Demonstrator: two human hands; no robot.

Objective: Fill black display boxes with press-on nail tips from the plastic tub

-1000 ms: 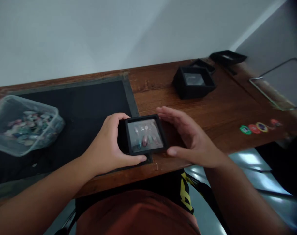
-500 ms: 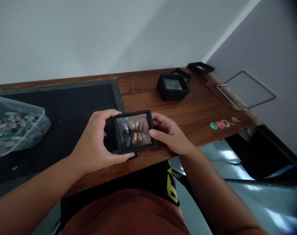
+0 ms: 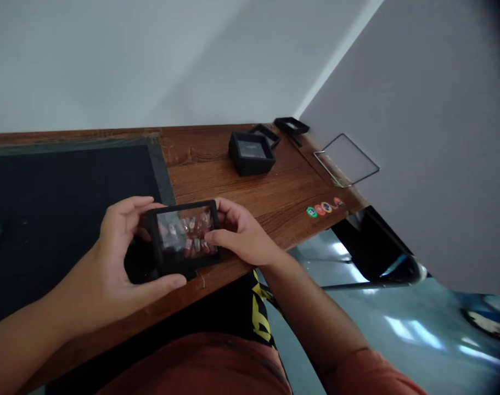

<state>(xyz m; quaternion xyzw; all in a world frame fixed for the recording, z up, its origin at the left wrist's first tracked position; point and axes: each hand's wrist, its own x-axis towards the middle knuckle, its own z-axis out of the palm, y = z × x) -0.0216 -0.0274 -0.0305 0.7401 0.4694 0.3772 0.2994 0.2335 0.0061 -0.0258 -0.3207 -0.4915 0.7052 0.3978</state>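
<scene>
A black box with a clear window is tilted over the table's front edge; several small nail-shaped pieces, pinkish and pale, show through it. My right hand grips its right side, thumb on the window and fingers behind. At the left side, my left hand is spread wide in a C shape, its thumb below the lower left corner and its fingers by the upper left corner. A gap shows between the left palm and the box.
Stacked black boxes stand at the back of the wooden table, another black box in the corner. Round stickers and a thin wire frame are at the right. A dark mat covers the left.
The view has swung right, so the plastic tub has nearly left the picture. My left hand has loosened and opened wider at the box, while my right hand keeps its grip.
</scene>
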